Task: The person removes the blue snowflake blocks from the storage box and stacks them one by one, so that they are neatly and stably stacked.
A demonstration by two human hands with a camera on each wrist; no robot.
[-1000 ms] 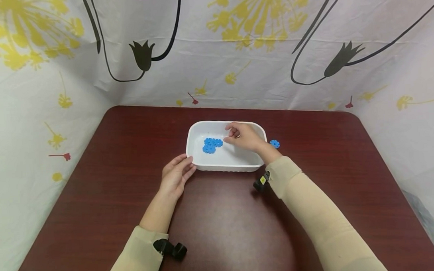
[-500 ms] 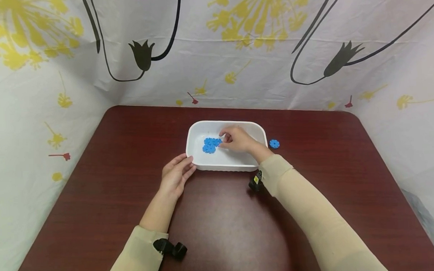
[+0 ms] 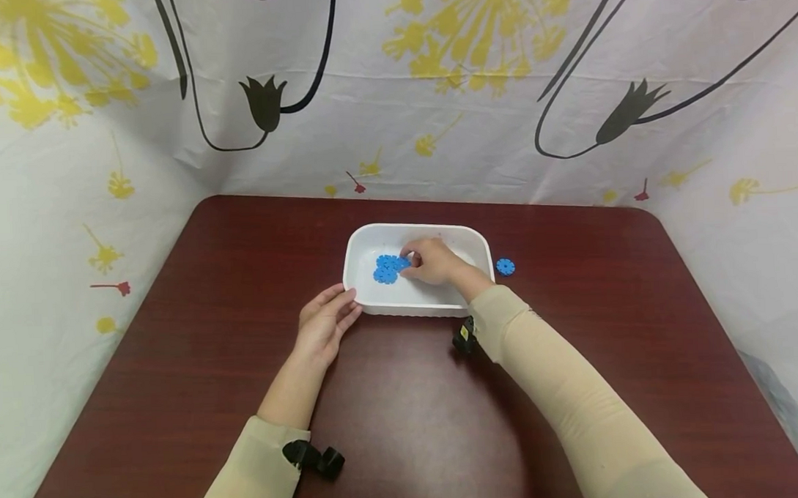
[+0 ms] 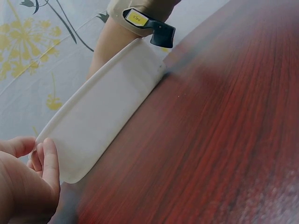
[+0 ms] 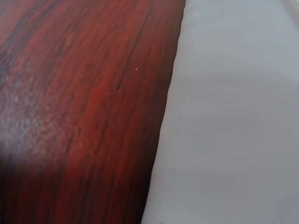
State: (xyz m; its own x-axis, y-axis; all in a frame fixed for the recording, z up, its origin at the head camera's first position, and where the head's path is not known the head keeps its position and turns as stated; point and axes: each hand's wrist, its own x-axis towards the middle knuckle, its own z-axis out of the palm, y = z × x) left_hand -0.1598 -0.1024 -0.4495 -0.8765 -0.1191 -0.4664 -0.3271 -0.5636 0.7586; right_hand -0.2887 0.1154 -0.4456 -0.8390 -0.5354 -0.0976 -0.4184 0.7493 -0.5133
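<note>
A white plastic tray (image 3: 421,307) stands on the table. In its left part lies a small cluster of blue notched snowflake discs (image 3: 385,271). My left hand (image 3: 322,325) holds the tray's near left corner, with thumb and fingers at the rim; in the left wrist view the left hand (image 4: 32,182) grips that same corner. My right hand (image 3: 434,261) reaches inside the tray, its thumb and forefinger curled around the rightmost blue disc (image 3: 404,263), partly hidden by the fingertips. The right wrist view shows only the tray's outer wall (image 5: 229,116) and table.
Another blue snowflake disc (image 3: 505,266) lies on the table just right of the tray. The dark red wooden table (image 3: 178,345) has rounded far corners. A white patterned cloth (image 3: 342,119) hangs behind and at both sides.
My right hand has moved left and slightly down within the tray, and its fingertips have come onto the rightmost blue disc. The left hand and tray stay put.
</note>
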